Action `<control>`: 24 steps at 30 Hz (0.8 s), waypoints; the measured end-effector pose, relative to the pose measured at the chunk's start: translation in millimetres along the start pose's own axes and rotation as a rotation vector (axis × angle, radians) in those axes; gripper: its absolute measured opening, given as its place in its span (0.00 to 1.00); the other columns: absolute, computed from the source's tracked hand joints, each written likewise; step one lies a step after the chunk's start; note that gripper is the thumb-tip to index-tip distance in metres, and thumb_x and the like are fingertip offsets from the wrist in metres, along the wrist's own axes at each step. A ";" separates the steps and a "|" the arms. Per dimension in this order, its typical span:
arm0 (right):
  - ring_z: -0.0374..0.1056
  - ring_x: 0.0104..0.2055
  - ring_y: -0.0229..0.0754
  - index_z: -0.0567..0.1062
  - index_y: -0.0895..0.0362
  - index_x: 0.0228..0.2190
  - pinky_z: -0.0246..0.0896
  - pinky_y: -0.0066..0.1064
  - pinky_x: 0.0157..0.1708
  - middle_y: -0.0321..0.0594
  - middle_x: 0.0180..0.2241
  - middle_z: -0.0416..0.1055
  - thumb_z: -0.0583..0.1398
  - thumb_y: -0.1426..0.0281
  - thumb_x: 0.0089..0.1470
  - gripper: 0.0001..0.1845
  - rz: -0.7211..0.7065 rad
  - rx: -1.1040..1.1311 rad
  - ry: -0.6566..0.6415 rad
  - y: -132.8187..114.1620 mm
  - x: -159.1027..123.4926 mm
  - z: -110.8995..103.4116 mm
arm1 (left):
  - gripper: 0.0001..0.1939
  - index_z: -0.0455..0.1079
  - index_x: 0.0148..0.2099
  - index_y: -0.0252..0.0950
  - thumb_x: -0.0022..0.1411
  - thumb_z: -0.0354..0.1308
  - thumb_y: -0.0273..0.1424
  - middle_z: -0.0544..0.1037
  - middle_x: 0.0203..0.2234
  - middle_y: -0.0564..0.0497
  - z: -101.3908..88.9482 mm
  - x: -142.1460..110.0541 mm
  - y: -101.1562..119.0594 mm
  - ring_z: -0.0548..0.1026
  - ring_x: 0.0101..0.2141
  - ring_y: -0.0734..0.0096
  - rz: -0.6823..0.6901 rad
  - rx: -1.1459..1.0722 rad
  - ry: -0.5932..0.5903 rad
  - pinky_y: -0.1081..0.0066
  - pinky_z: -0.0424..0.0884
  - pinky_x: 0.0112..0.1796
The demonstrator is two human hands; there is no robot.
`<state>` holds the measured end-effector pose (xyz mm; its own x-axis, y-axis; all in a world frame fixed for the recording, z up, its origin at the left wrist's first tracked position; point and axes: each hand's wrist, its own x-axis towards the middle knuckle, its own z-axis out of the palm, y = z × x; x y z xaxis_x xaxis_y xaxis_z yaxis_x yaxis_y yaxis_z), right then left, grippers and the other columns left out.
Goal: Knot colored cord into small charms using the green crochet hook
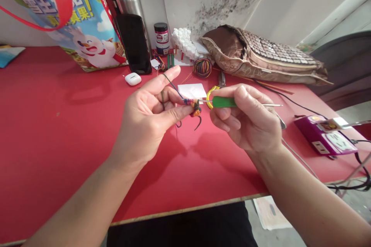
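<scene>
Between the thumb and fingers of my left hand [150, 108] is a small multicoloured piece of crochet [196, 109], with a dark yarn tail dangling below it. A strand of yarn [173, 85] runs from the piece up over my raised left index finger. My right hand [249, 115] is closed around the green grip of a crochet hook [224, 102]. The hook's thin metal tip points left and meets the right end of the crochet piece. Its other metal end sticks out to the right past my thumb. Whether the tip is inside a stitch is too small to tell.
Behind my hands are a multicoloured yarn ball [202, 68], yellow-handled scissors [209, 94], a white paper [191, 91] and a white earbud case [133, 79]. A phone [135, 44] leans near a printed bag [89, 27]. A purple power strip [326, 135] with cables lies right.
</scene>
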<state>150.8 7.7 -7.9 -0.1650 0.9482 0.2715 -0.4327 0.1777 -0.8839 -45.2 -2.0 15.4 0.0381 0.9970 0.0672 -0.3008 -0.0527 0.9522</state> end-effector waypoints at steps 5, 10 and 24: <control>0.53 0.19 0.31 0.89 0.53 0.37 0.64 0.32 0.22 0.33 0.23 0.72 0.71 0.56 0.63 0.13 0.031 0.012 0.092 6.4 -2.6 10.5 | 0.27 0.85 0.53 0.44 0.51 0.82 0.26 0.82 0.30 0.56 1.5 -2.3 -4.6 0.81 0.34 0.68 0.019 0.002 0.061 0.66 0.80 0.37; 0.53 0.19 0.30 0.89 0.53 0.38 0.65 0.31 0.22 0.33 0.24 0.73 0.71 0.57 0.64 0.13 0.053 0.071 0.117 9.6 -5.3 16.9 | 0.29 0.84 0.53 0.41 0.48 0.82 0.24 0.81 0.28 0.57 4.0 -0.8 -7.3 0.80 0.32 0.71 0.031 -0.004 0.093 0.71 0.79 0.34; 0.54 0.20 0.29 0.89 0.53 0.37 0.65 0.27 0.22 0.32 0.24 0.75 0.72 0.61 0.62 0.09 0.149 0.260 0.029 10.8 -1.0 21.6 | 0.27 0.83 0.56 0.45 0.54 0.79 0.25 0.85 0.35 0.53 7.3 -4.5 -8.3 0.79 0.33 0.68 0.146 0.022 0.088 0.66 0.79 0.35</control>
<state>127.1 3.0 -9.5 -0.2201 0.9665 0.1319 -0.6186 -0.0338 -0.7850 -35.9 -6.5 9.3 -0.0881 0.9797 0.1800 -0.2762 -0.1976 0.9406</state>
